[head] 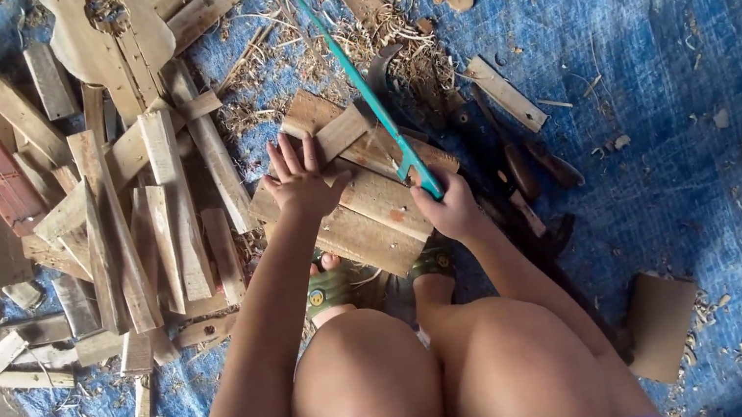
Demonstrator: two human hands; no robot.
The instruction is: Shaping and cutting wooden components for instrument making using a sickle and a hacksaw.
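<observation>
Clamped in the right hand is a teal-handled metal handsaw | left hand is spread flat on a short brown wooden board, laid over planks before the knees | strokes are best kept straight, board pinned firmly.

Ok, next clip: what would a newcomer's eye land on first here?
Probably the teal hand saw, running from top centre down into the right hand. The left hand presses on stacked wood boards at centre. A heap of wood offcuts sprawls to the left over a blue tarp.
</observation>
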